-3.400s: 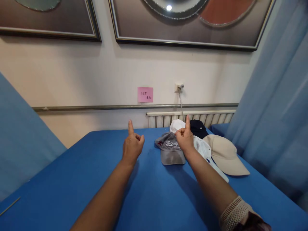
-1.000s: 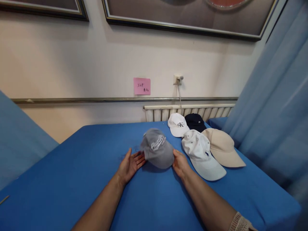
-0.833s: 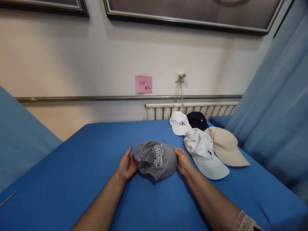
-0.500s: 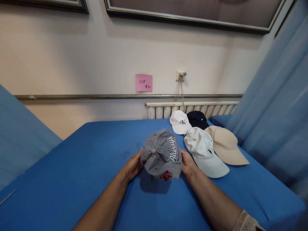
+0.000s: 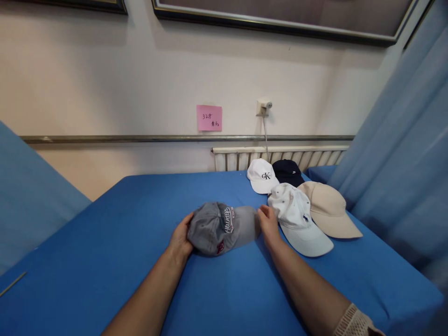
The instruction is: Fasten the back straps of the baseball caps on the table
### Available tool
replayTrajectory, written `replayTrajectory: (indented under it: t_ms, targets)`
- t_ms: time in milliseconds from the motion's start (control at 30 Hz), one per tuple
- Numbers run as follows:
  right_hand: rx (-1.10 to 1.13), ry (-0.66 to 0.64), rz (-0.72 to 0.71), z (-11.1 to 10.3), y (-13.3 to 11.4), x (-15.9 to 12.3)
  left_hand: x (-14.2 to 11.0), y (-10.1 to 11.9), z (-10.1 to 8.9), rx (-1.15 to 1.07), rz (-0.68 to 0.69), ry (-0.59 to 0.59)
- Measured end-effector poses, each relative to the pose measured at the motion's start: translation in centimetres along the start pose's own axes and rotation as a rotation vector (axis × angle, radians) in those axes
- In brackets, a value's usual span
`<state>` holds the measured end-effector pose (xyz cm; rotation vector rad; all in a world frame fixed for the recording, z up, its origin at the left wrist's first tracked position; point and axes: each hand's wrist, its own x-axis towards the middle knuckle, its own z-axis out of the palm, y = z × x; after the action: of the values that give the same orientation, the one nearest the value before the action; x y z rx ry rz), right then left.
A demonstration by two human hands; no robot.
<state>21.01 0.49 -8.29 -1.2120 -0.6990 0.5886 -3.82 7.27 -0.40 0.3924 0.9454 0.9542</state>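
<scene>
A grey baseball cap (image 5: pixel 209 228) with white lettering and a red patch is between my hands, low over the blue-covered table (image 5: pixel 140 280), its brim pointing right. My left hand (image 5: pixel 181 237) grips the back of its crown, some fingers hidden behind it. At the brim's outer edge, my right hand (image 5: pixel 269 223) pinches the cap. Just right of that hand sits a pale cap (image 5: pixel 290 207) with a small dark rider emblem.
Beyond the pale cap lie a white cap (image 5: pixel 261 175), a navy cap (image 5: pixel 287 171) and a beige cap (image 5: pixel 327 205). Blue curtains (image 5: pixel 402 154) hang at both sides. A radiator (image 5: pixel 241 159) and a thin stick (image 5: pixel 13 283) are also visible.
The grey cap has come down and turned, so its brim now shows and points right. My left hand has shifted left with the crown; my right hand has moved to the brim's edge.
</scene>
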Motion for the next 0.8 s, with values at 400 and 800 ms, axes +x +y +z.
replayTrajectory:
  t_ms: [400,800]
  targets:
    - [-0.714,-0.723,-0.683,5.4,-4.4,-8.9,-1.4,-3.5,1.6,0.022,0.419,-0.054]
    - [-0.398,-0.435,-0.276,3.2,-2.6,-4.6,-2.6,-4.1,1.4,0.477,0.493,-0.171]
